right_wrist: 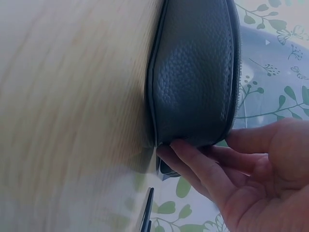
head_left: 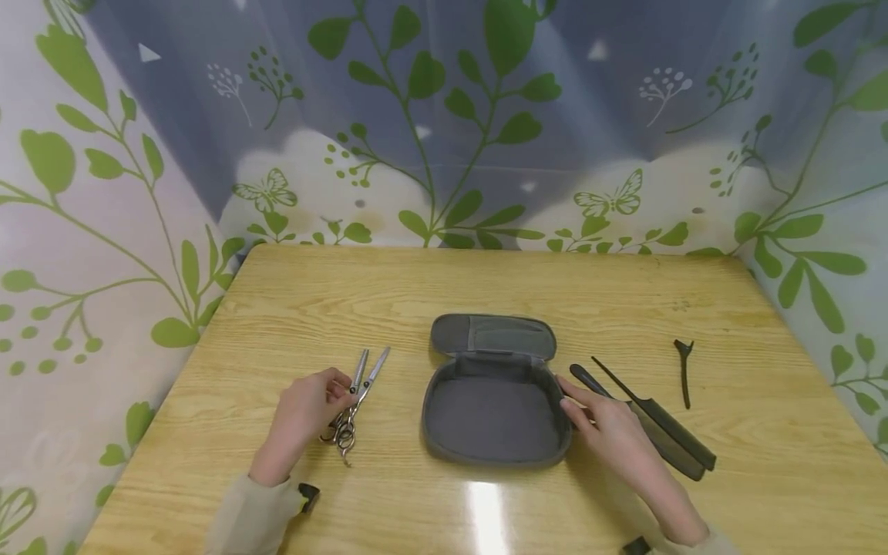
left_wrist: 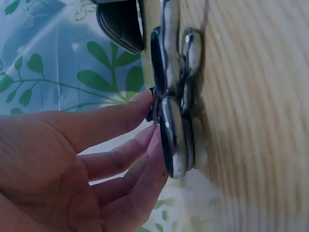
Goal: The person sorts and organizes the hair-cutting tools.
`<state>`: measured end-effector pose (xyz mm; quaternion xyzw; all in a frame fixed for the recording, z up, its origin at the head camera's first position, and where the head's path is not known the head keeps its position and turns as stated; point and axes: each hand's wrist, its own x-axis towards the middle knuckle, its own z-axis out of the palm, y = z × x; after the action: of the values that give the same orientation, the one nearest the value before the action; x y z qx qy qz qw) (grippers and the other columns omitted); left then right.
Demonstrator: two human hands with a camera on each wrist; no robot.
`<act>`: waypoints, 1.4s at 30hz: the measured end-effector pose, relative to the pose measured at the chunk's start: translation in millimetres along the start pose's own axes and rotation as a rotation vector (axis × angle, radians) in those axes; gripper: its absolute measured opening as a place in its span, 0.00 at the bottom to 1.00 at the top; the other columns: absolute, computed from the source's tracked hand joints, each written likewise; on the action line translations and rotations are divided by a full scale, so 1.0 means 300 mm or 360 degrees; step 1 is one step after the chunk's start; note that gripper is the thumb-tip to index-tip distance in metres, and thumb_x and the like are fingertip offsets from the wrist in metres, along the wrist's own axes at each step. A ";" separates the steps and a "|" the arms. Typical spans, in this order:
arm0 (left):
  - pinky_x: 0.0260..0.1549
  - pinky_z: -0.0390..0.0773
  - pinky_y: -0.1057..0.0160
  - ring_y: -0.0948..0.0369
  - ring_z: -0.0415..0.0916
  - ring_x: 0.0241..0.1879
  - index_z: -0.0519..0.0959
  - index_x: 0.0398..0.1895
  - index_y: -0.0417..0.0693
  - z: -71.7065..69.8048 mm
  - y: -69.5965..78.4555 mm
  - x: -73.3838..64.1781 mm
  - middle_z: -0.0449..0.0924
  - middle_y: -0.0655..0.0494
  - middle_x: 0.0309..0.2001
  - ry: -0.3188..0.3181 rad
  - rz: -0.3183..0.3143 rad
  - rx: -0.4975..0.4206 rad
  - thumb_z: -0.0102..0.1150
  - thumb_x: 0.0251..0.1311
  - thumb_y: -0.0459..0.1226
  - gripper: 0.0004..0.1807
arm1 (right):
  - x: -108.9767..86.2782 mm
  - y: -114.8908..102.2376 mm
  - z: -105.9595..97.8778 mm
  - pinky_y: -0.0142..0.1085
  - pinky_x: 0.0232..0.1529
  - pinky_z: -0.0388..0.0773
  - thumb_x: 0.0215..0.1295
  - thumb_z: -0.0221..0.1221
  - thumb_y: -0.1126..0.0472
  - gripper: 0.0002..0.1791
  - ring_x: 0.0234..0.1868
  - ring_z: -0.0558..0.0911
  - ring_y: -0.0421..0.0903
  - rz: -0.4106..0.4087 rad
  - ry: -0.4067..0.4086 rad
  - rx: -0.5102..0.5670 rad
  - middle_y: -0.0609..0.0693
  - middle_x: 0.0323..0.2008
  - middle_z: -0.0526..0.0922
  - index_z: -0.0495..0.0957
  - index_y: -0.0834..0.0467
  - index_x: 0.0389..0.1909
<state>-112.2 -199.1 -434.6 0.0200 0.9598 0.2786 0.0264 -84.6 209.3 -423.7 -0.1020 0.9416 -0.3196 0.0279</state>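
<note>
Two pairs of metal hairdressing scissors (head_left: pixel 344 435) lie overlapped on the table, blades pointing away. My left hand (head_left: pixel 305 412) pinches them near the pivots between thumb and fingertips. Close up in the left wrist view, the finger rings of the scissors (left_wrist: pixel 173 135) stay at the tabletop beside the left hand (left_wrist: pixel 111 164). An unzipped grey case (head_left: pixel 496 416) stands in the middle, its lid folded back and its inside bare. At the case's right side, my right hand (head_left: pixel 610 428) holds the wall, thumb at the zipped rim and fingers against the outside.
Right of the case, partly behind my right hand, lie a tail comb (head_left: pixel 676 428) and a wider dark comb (head_left: pixel 669 447). A black hair clip (head_left: pixel 684 374) lies farther right. Leaf-patterned curtain (head_left: pixel 430 139) hangs round the wooden table (head_left: pixel 361 293).
</note>
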 end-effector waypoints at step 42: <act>0.30 0.82 0.62 0.55 0.85 0.33 0.84 0.47 0.40 -0.056 0.060 0.040 0.88 0.48 0.37 0.0006 0.0220 -0.0546 0.65 0.66 0.34 0.09 | 0.038 -0.005 -0.103 0.41 0.32 0.83 0.77 0.56 0.56 0.26 0.47 0.88 0.57 -0.0198 0.0120 0.0034 0.60 0.61 0.80 0.71 0.64 0.69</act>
<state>-125.0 -192.2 -411.4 0.0805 0.8946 0.4394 0.0084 -99.3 224.2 -398.3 -0.1478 0.9304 -0.3344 -0.0265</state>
